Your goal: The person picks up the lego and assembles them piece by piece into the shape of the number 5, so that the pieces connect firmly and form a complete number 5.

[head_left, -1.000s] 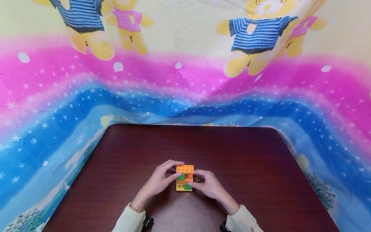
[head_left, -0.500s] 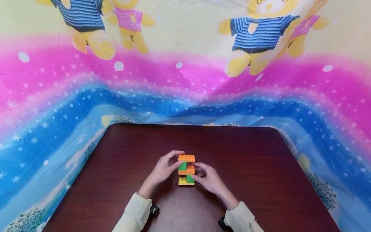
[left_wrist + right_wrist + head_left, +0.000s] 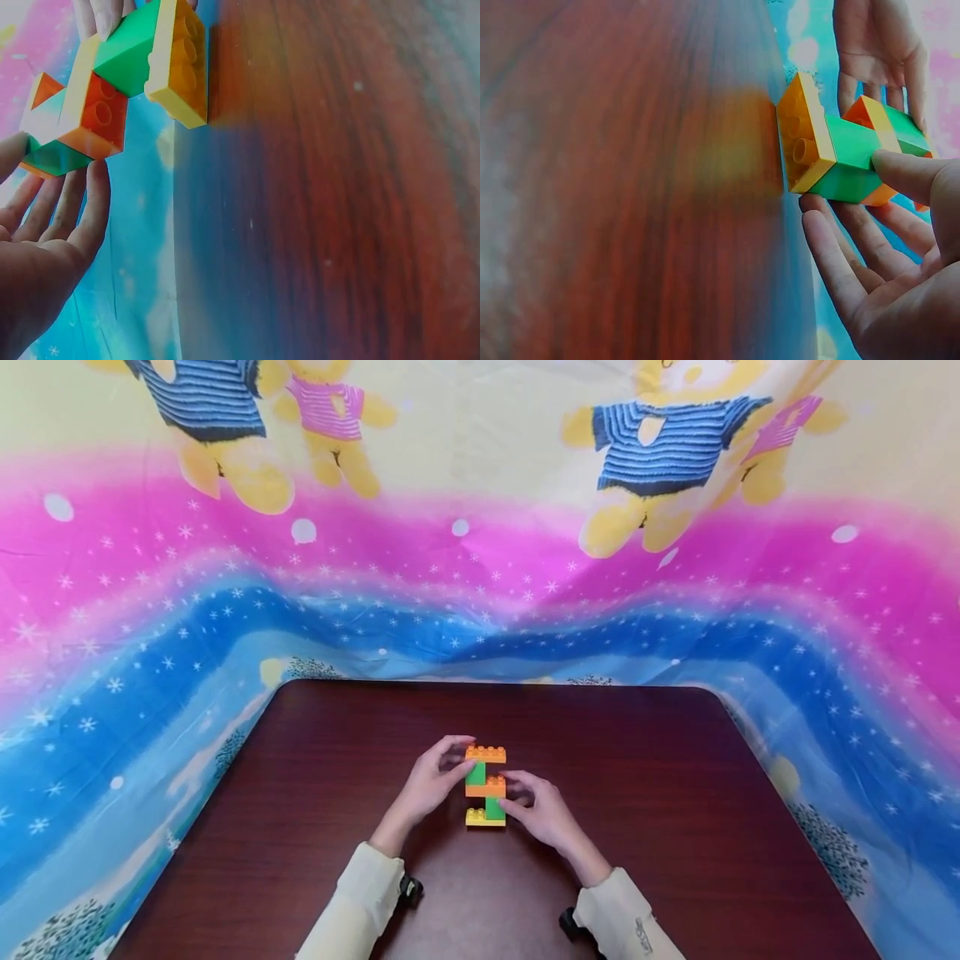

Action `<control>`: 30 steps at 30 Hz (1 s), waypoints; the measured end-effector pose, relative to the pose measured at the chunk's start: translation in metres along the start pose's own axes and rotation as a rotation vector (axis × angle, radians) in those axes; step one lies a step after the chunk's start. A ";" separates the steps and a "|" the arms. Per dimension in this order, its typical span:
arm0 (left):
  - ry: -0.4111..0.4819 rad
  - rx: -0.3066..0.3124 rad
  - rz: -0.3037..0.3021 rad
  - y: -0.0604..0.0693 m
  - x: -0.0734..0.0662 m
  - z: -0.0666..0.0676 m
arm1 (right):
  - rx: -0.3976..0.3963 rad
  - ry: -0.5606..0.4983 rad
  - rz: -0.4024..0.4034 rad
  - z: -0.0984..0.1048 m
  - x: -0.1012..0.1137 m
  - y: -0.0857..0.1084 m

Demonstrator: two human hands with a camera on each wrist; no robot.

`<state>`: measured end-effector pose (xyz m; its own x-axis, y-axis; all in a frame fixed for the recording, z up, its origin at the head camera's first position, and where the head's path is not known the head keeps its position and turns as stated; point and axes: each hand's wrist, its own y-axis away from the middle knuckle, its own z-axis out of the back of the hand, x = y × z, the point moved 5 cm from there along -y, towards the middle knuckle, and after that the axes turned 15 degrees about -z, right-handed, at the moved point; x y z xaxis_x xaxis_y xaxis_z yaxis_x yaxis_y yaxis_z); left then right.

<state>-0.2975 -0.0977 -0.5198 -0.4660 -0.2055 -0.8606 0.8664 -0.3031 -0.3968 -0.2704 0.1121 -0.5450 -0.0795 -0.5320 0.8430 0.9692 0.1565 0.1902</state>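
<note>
A zigzag stack of toy building bricks stands upright between the hands. At its foot is a yellow brick (image 3: 485, 820), with a lower green brick (image 3: 495, 807) on its right half. Above come a middle orange brick (image 3: 484, 790), an upper green brick (image 3: 476, 773) on the left, and a top orange brick (image 3: 486, 755). My left hand (image 3: 433, 781) pinches the upper part, thumb on the upper green brick. With thumb and fingers, my right hand (image 3: 543, 808) holds the lower green brick (image 3: 847, 154). Whether the yellow brick (image 3: 184, 67) touches the tabletop, I cannot tell.
The dark red-brown table (image 3: 360, 735) has a glossy top that mirrors the bricks. Behind it and along its sides hangs a cloth (image 3: 480, 568) printed with bears and snowflakes. Black straps (image 3: 410, 890) show at both cuffs.
Both hands have moved forward, away from the person, with the brick stack between them. It shifted slightly right, and more of its front face shows now. The grips look the same.
</note>
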 end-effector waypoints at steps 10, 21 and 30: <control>-0.006 0.006 0.016 -0.004 0.004 -0.003 | -0.002 -0.043 -0.064 0.001 -0.005 -0.007; 0.036 0.022 0.057 -0.008 0.012 -0.005 | 0.035 -0.041 -0.050 0.001 -0.005 -0.007; 0.055 0.030 0.124 -0.008 0.018 -0.005 | 0.110 -0.086 -0.064 -0.001 -0.005 -0.006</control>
<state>-0.3120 -0.0943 -0.5334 -0.3447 -0.1921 -0.9188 0.9104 -0.3069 -0.2774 -0.2759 0.1129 -0.5514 -0.1643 -0.4713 0.8665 0.9307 0.2171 0.2946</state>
